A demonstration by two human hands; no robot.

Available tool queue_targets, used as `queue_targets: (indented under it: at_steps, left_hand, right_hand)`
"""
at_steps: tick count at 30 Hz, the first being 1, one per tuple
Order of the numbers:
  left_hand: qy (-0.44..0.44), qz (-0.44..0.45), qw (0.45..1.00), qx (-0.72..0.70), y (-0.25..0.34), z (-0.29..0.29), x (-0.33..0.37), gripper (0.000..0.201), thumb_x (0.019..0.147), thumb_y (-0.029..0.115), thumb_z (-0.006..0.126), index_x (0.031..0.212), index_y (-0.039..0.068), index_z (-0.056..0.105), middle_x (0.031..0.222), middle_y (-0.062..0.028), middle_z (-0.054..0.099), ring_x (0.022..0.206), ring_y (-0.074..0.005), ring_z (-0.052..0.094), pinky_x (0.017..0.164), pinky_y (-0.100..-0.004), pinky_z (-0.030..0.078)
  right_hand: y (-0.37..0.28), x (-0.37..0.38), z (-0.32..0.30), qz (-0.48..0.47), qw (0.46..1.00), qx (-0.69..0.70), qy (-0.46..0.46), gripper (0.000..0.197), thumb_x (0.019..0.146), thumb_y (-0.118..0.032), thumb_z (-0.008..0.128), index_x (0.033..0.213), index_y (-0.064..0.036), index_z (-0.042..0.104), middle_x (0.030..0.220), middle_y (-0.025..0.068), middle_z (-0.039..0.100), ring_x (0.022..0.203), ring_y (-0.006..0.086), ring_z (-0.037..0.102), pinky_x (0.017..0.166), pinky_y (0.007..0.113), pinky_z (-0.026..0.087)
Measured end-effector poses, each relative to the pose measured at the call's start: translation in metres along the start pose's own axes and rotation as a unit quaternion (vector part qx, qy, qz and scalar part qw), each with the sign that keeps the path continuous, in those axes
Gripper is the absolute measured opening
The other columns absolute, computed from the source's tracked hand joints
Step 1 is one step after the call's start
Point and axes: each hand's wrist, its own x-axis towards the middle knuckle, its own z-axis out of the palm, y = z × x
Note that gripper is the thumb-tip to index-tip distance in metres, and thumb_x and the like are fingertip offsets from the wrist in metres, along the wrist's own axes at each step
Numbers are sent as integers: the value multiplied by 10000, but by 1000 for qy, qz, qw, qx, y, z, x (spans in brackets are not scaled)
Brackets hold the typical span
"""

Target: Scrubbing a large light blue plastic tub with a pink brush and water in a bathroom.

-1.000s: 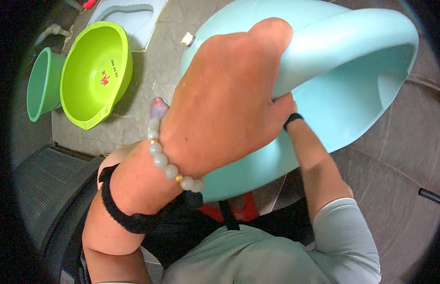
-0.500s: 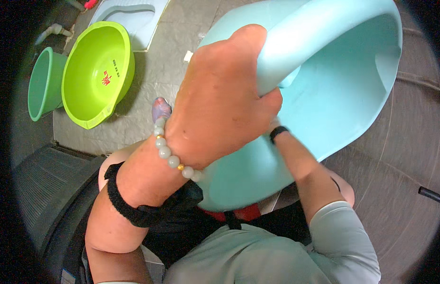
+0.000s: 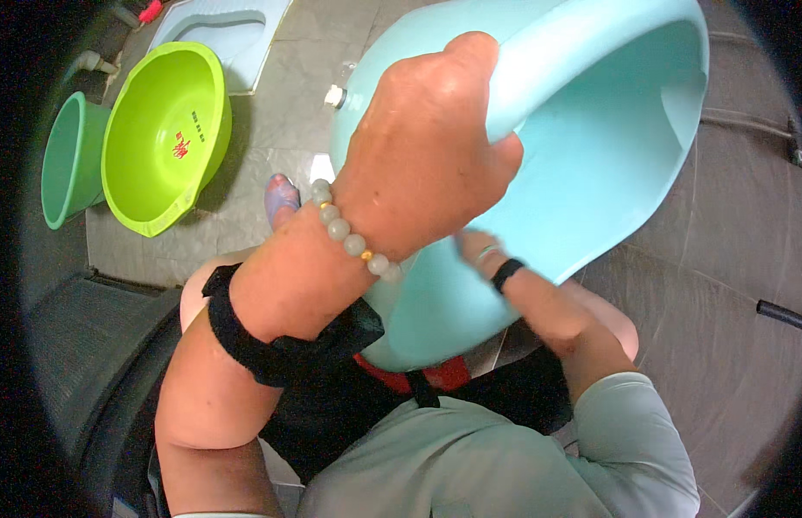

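A large light-blue plastic tub [image 3: 599, 164], shaped like a baby bathtub, is tipped up in front of me with its hollow facing right. My left hand [image 3: 427, 147] grips its thick rolled rim, thumb over the inner side. A beaded bracelet and a black band circle that arm. Inside the near part of the tub is my right hand [image 3: 480, 249], close to the inner wall. Motion blurs it and its fingers are mostly hidden behind my left hand, so what they hold, if anything, does not show. A small white plug-like piece [image 3: 334, 97] sticks out at the tub's left side.
To the left, a lime-green basin [image 3: 151, 129] leans beside a darker green bucket [image 3: 63, 164]. A squat toilet [image 3: 246, 34] lies beyond them. A black ridged thing [image 3: 99, 337] is at my left; a dark tube [image 3: 785, 317] lies on the grey tiles at far right.
The tub has shifted slightly left and up in view, still in my left hand. My right hand has moved left and nearer along the inside of the tub.
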Motion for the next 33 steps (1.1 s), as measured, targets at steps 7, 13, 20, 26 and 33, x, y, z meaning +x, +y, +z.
queue_targets:
  at_steps: [7,13,20,26,33]
  left_hand:
    - [6,-33,999,-10,9,8,1,227,558,24,605,681,-32,423,555,-204,501,571,-376,528,523,-418,441]
    - [-31,-45,998,12,13,6,1,229,576,46,608,685,-38,425,553,-208,509,557,-375,537,509,-422,453]
    - [-45,-52,997,24,12,15,3,230,591,55,616,689,-36,429,560,-206,517,551,-365,546,501,-407,463]
    - [-33,-49,998,38,12,19,3,261,579,103,620,752,8,450,599,-184,515,591,-363,526,536,-414,427]
    - [-77,-62,995,18,19,20,8,258,598,108,611,781,3,462,670,-207,521,663,-373,526,586,-425,426]
  right_hand:
    - [41,-16,-43,33,994,-93,-38,207,805,-193,417,831,-70,581,803,118,610,739,267,598,617,392,473]
    - [-29,-48,-7,-75,991,80,-73,232,795,-147,401,923,-43,564,886,191,583,848,335,557,748,425,427]
    - [47,-40,-73,36,985,-167,-12,193,803,-157,431,820,-69,602,780,100,620,693,244,616,563,368,494]
    - [-53,-67,-26,-55,987,72,-130,260,773,-70,375,954,-85,561,901,204,572,830,356,555,719,438,434]
    - [130,-25,-130,221,954,-198,29,232,838,-211,380,969,-111,543,821,70,624,728,233,615,646,381,477]
